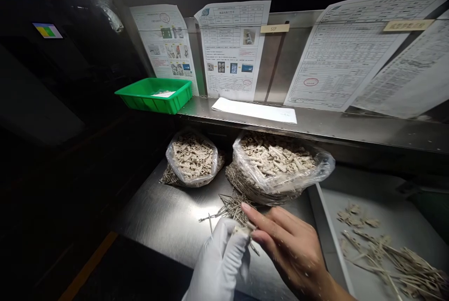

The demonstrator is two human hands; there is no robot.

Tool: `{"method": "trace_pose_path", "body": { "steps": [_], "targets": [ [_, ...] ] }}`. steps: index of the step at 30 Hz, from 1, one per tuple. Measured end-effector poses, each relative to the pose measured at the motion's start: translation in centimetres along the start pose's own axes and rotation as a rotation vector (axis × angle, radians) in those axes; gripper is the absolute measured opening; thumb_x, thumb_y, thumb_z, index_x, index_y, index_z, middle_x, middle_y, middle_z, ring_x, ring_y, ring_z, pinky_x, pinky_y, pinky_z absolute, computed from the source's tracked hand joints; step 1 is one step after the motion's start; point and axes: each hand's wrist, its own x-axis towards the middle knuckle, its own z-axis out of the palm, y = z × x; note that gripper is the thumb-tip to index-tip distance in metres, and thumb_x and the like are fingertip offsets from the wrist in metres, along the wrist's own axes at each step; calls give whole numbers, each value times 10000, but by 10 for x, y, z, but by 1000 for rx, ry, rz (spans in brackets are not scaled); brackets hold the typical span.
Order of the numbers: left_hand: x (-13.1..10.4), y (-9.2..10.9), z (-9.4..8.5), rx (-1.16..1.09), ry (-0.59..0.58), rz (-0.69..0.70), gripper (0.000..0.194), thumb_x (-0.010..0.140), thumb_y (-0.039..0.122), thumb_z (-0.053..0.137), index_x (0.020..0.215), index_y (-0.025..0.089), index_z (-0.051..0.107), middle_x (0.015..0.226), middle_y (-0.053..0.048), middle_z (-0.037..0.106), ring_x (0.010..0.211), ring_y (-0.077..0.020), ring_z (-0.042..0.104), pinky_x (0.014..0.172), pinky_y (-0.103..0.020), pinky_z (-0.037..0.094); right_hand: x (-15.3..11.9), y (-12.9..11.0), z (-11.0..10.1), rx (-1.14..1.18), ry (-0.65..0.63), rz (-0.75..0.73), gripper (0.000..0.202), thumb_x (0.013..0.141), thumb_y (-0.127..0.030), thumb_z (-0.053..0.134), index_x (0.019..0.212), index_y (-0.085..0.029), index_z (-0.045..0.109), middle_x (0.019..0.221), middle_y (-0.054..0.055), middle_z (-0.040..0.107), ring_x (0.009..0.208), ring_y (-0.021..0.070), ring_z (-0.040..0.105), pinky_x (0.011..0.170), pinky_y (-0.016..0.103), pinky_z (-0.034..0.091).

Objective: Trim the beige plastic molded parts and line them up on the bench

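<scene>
My left hand (219, 256), in a white glove, pinches a small beige tubular part (243, 231) between thumb and fingers. My right hand (293, 245) is bare and comes in from the right. Its index finger stretches over the part, with the thumb apart from it near the part's end; whether they touch it is unclear. Just beyond both hands lies a pile of thin grey-brown sticks (235, 208) on the metal table (154, 209). Behind the pile stand a smaller clear bag (169, 158) and a larger clear bag (324, 163), each filled with similar beige parts.
A grey tray (331, 226) on the right contains loose beige pieces and branching sticks (403, 263). Above the bags runs a metal shelf (329, 121) with a green bin (150, 99) and a folded white paper (254, 110). Printed sheets (233, 48) hang behind it.
</scene>
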Motion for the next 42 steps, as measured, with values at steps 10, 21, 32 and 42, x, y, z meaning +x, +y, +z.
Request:
{"method": "trace_pose_path", "body": {
  "steps": [10,21,32,42],
  "targets": [
    [13,-11,-17,-742,-737,-297,332,1036,496,558,842,226,551,388,145,214,321,-72,82,321,-183,135,2,5,1,30,-21,31,392,1091,-377,546,1412,-190,673,716,3,588,641,137,557,568,235,465],
    [12,3,-8,-373,-409,-192,710,962,743,507,520,189,465,401,51,402,370,-36,362,402,-181,275,3,6,-4,26,-110,136,445,1100,-411,523,1479,-178,551,828,9,652,723,139,635,653,232,521],
    [-5,-1,-14,201,110,241,471,993,671,521,946,225,665,778,13,574,705,-151,524,696,-285,421,57,-19,-51,-511,-295,-295,364,1116,-436,461,1208,-216,736,742,4,653,660,183,582,594,353,363],
    [0,-15,-30,635,133,600,145,1050,310,570,1170,300,651,959,-14,683,883,-217,680,813,-341,524,80,-48,-47,-634,-350,-467,328,933,-35,439,692,-229,547,622,8,529,559,207,446,598,384,296]
  ]
}}
